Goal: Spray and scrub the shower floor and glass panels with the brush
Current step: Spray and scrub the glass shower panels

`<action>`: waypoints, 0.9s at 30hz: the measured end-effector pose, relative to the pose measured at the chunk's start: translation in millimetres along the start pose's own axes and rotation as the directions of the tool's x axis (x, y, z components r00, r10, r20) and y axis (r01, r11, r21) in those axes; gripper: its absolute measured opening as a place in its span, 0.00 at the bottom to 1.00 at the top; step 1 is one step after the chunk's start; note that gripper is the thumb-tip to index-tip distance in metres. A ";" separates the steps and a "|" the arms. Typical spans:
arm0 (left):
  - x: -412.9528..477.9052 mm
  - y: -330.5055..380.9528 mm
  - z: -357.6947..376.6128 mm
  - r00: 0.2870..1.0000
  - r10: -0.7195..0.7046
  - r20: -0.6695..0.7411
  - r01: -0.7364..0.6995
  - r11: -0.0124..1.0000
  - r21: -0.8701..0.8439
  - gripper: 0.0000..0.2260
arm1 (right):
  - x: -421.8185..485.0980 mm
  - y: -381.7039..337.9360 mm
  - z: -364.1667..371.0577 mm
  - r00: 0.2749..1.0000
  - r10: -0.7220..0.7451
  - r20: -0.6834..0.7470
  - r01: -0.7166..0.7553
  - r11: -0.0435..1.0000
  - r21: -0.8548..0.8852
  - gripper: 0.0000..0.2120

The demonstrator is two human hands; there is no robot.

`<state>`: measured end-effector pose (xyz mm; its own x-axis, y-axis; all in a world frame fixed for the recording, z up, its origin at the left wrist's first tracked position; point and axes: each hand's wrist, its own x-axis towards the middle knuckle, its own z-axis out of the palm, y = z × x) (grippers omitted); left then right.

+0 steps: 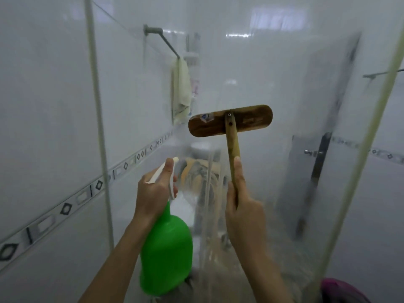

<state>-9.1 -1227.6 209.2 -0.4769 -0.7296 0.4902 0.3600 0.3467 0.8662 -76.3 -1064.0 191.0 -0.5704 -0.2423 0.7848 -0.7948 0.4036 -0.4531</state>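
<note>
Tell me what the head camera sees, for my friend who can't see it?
A person's right hand holds a wooden brush up against a glass shower panel. Their left hand grips a green spray bottle.

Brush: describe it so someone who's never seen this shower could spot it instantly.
Start at the misty glass panel filling the middle of the view. Held up against it by the right hand is the brush, a flat, dark wooden head on a wooden handle. It is the only brown wooden thing; the left hand holds a green spray bottle.
</note>
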 end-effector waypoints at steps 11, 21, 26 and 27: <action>-24.6 -43.9 -14.3 0.998 -0.016 -0.057 0.021 0.996 0.089 0.27 | -52.1 29.3 27.5 0.997 -0.024 0.079 0.022 1.000 0.022 0.26; -32.6 -53.6 -18.5 0.996 -0.094 0.007 0.093 0.990 0.102 0.24 | -65.3 34.5 35.0 0.994 -0.025 0.108 0.020 0.999 0.048 0.26; -39.3 -54.9 -16.6 0.994 -0.100 0.032 0.095 0.987 0.131 0.24 | -38.7 17.5 43.5 0.995 -0.093 0.047 0.091 0.995 0.034 0.26; -41.4 -54.9 -17.0 0.995 -0.094 0.022 0.090 0.987 0.136 0.24 | -26.5 12.9 43.9 0.994 -0.107 0.036 0.106 0.994 0.039 0.26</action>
<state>4.6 -1226.4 139.6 -0.5265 -0.7456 0.4086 0.2035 0.3561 0.9120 -80.6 -1091.1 145.8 -0.4889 -0.3161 0.8131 -0.8583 0.3408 -0.3836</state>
